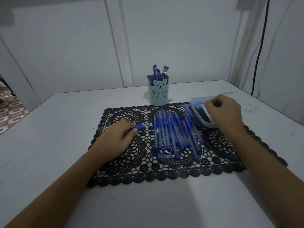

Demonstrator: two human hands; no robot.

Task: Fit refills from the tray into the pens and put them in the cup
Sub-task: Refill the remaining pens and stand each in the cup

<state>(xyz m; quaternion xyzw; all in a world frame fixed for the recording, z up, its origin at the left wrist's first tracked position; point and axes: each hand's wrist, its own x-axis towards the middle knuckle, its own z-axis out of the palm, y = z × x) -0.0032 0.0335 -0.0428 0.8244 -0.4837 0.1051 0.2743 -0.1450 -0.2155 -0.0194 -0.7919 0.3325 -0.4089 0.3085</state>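
The left hand (118,137) holds a blue pen (139,127) over the black mat (125,163). The right hand (223,111) pinches a thin refill (194,104) at the tray (205,125) on the right. The refill may slip, bend, or miss the pen's small hole. The cup (158,94) stands behind.

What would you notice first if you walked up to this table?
A heap of blue plastic pens in the middle of a black lace placemat. Behind it stands a pale blue bear-faced cup with more pens. The left hand holds a blue pen; the right hand pinches a thin refill over the clear plastic tray.
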